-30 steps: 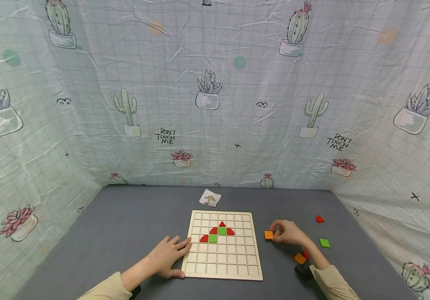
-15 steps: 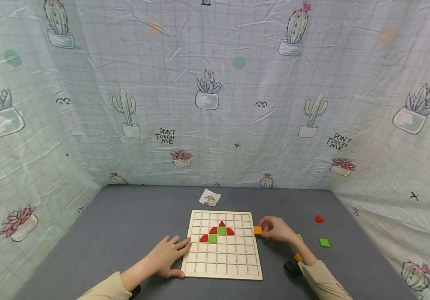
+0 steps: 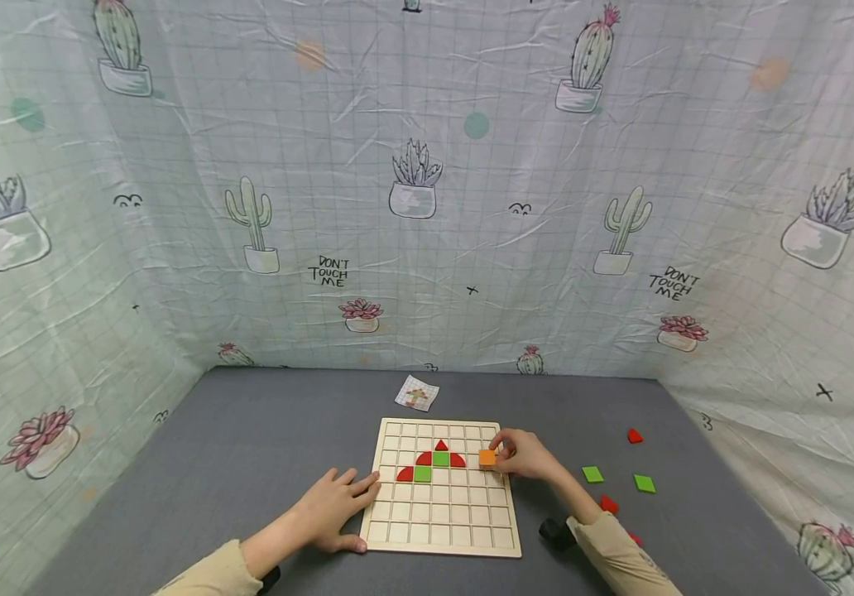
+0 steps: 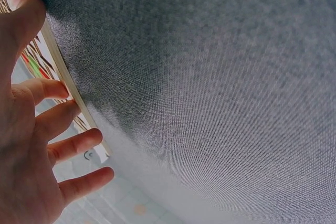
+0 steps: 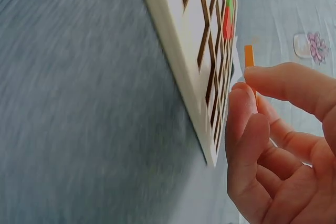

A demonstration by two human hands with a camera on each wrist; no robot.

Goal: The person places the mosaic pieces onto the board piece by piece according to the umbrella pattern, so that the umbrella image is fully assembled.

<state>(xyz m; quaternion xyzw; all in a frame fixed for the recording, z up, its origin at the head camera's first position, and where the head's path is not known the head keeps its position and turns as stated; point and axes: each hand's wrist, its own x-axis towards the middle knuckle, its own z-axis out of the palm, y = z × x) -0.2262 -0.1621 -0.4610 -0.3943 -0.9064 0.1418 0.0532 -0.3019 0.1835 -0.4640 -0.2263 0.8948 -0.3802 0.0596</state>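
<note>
A square wooden grid board (image 3: 442, 538) lies on the grey table. Set in its cells are a red triangle (image 3: 441, 445), a green square tile (image 3: 440, 459), another green square tile (image 3: 423, 474) and several rounded red tiles (image 3: 405, 474). Over the board's right side, my right hand (image 3: 525, 455) pinches an orange square tile (image 3: 486, 459) between thumb and fingers. The right wrist view shows that orange tile (image 5: 249, 56) edge-on, held above the board's surface. My left hand (image 3: 330, 509) rests along the board's left edge, fingers spread and thumb near the front corner.
To the right lie loose tiles: a red one (image 3: 635, 435), a green one (image 3: 592, 474), another green one (image 3: 645, 483) and a red one (image 3: 609, 503). A small printed pattern card (image 3: 417, 393) sits behind the board. A cactus-print curtain (image 3: 427, 248) surrounds the table.
My right hand has carried the orange tile leftward from the table to above the board's right columns. Loose tiles its arm had covered now show. The left hand stays in place.
</note>
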